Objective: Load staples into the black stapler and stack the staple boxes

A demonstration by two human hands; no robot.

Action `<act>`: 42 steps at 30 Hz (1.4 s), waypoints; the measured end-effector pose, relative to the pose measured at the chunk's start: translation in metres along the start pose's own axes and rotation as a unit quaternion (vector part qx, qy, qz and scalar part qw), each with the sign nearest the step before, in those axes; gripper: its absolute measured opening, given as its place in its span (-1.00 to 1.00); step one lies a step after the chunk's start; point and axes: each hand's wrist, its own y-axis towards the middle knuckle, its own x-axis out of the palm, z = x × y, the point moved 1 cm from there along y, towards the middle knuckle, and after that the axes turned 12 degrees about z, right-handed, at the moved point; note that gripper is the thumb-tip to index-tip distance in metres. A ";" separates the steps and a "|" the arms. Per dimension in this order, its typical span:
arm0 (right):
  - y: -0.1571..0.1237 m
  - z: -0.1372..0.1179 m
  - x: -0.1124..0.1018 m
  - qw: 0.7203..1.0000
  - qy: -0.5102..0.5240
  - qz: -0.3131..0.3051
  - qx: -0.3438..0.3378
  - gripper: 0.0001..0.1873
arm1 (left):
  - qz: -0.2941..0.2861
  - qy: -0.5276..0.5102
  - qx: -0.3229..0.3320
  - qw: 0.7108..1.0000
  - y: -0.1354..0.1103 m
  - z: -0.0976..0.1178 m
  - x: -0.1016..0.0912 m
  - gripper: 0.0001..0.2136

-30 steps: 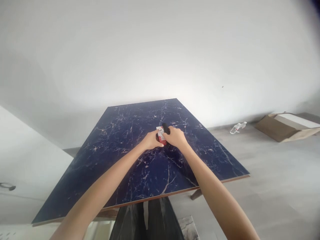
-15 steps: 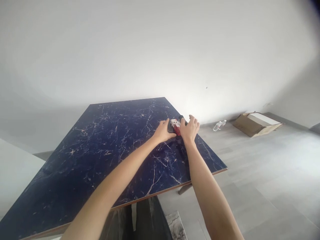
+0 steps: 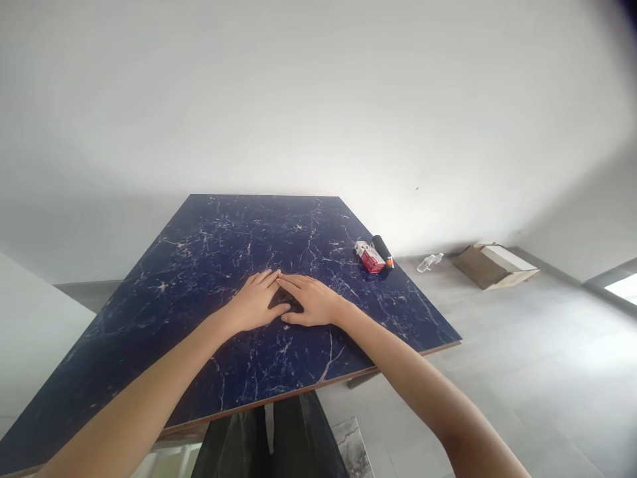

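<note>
Lying flat and empty, left hand [image 3: 256, 304] and right hand [image 3: 311, 302] are pressed on the table [image 3: 189, 279], fingertips touching; pack [image 3: 369, 256] and lighter [image 3: 383, 251] are seen near its right edge.

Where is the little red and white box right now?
In the head view, the red and white box lies on the dark blue marble slab near its far right edge, touching a black lighter, away from both hands.
</note>
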 end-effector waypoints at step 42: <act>-0.100 0.162 -0.086 0.749 -0.045 0.290 0.594 -0.46 | 0.281 -0.031 -0.151 0.947 -0.033 -0.097 -0.067 -0.57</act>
